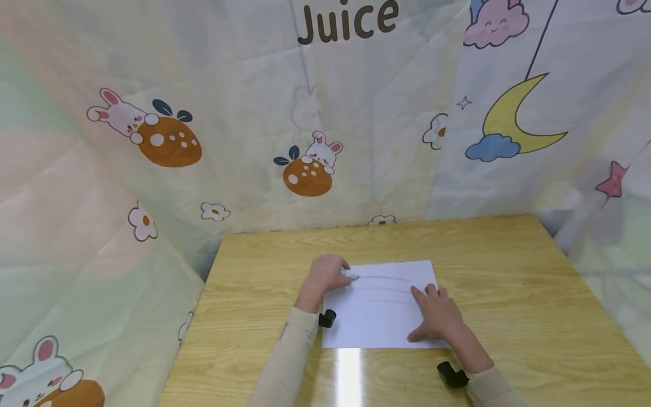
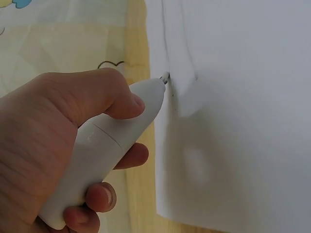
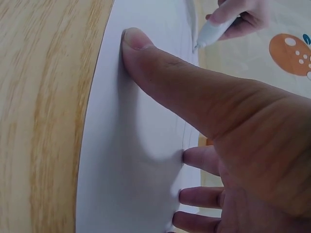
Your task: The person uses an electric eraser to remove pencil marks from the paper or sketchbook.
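While my left hand [image 1: 325, 273] grips the pen [image 2: 112, 141] with its tip on the paper [image 1: 382, 316], near its left edge, my right hand [image 1: 438, 317] lies flat, pressing the sheet to the table [image 1: 534, 294]. I judge steady downward pressure and a light, even stroke will keep the line straight.

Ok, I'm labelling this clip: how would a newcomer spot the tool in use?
On the wooden table lies one white paper sheet. At its far left edge, the left hand grips a stubby white pen, tip on the paper. It is the only tool; the right hand holds nothing.
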{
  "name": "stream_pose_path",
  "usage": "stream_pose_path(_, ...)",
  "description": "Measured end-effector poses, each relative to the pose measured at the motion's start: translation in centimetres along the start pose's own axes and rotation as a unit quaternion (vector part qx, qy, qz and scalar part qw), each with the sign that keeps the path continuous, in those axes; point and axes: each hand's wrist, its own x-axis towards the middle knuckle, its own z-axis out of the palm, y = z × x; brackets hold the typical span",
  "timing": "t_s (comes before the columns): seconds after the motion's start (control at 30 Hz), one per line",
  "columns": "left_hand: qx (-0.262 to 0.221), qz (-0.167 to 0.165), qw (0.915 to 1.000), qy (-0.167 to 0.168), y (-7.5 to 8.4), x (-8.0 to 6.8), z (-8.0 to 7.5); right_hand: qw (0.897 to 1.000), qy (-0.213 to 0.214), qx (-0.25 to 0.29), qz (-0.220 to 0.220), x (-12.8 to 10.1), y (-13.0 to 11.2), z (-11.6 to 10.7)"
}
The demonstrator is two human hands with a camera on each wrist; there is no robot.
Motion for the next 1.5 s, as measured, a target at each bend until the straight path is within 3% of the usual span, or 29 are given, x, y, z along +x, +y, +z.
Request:
stream_pose_path(0.2,-0.01,0.03,0.9995,0.007,1.0,0.3,0.3,1.0,0.0,-0.008,0.005,0.0,0.4,0.0)
stream_pose_path(0.43,-0.009,0.005,0.9999,0.011,0.8,-0.2,0.3,1.0,0.001,-0.002,0.003,-0.2,0.4,0.1)
stream_pose_path(0.63,-0.012,0.024,0.9995,0.015,1.1,0.0,0.6,1.0,0.002,-0.002,0.002,-0.1,0.5,0.1)
stream_pose_path(0.83,-0.007,-0.018,0.9996,0.019,0.6,-0.2,0.6,1.0,0.002,-0.001,0.002,0.2,0.6,0.6)
stream_pose_path(1.03,-0.014,0.012,0.9998,-0.002,1.3,0.0,0.9,1.0,-0.001,0.0,0.006,0.1,0.4,0.8)
stream_pose_path(1.23,-0.015,-0.016,0.9997,0.005,1.0,-0.2,0.8,1.0,-0.002,0.008,0.003,-0.3,0.1,0.7)
stream_pose_path(1.4,-0.024,0.016,0.9996,0.007,1.0,-0.1,1.0,1.0,0.008,0.001,0.003,-0.4,0.2,0.5)
stream_pose_path(1.5,-0.03,0.013,0.9995,0.002,1.0,0.0,0.9,1.0,0.012,0.001,-0.004,-0.3,0.2,0.4)
